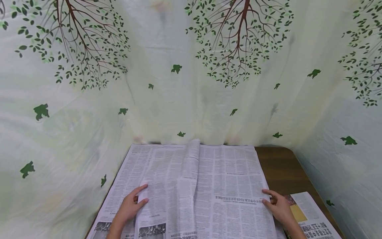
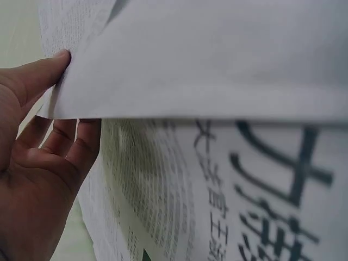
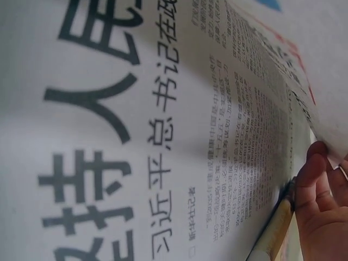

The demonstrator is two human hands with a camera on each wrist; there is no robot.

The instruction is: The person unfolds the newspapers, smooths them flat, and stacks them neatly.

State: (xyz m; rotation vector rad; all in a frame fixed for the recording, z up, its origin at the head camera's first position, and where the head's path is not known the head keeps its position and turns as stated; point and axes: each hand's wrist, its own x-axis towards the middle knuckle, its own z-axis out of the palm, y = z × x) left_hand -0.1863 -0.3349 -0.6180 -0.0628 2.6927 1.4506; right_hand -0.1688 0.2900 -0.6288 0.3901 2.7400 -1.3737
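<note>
– Newspaper sheet (image 1: 229,192), opened out: which way does it lie from each hand?

– Between the 2 of them. It reaches rightward from the left hand (image 1: 129,205) and leftward from the right hand (image 1: 277,207), with each hand at a side edge.

– And their grip?

– Both grasp it. The left hand has its thumb above the edge and its fingers beneath; the right hand pinches the opposite edge.

– Any long axis?

– A raised fold (image 1: 191,159) runs away from the person, between the hands and nearer the left hand. The sheet's near end is cut off, so I cannot tell its full length.

– Anything around?

– More newspaper (image 1: 126,176) beneath, showing to the left hand's outer side; outside the right hand, another paper (image 1: 313,212) on the worktop (image 1: 277,169).

– Containers?

– None that I can see
</note>
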